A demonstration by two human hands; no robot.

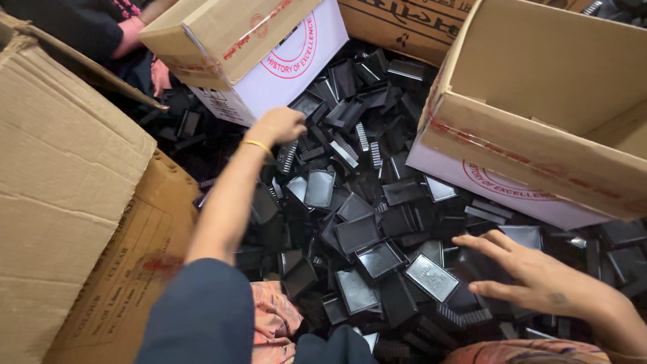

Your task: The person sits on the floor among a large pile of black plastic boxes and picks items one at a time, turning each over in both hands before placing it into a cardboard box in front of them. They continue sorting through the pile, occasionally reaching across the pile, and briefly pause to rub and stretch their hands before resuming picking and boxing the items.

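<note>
A heap of flat black plastic rectangular parts (377,222) covers the floor in front of me. My left hand (278,125), with a gold bangle on the wrist, reaches far forward with its fingers curled down among the parts by a white box; whether it grips one I cannot tell. My right hand (522,266) hovers low over the heap at the right, fingers spread and empty, next to a grey-faced part (431,276).
A white and brown carton (269,61) stands at the back, another open one (539,128) at the right, a large brown carton (60,182) at the left. Another person's hand and dark sleeve (128,34) show at top left.
</note>
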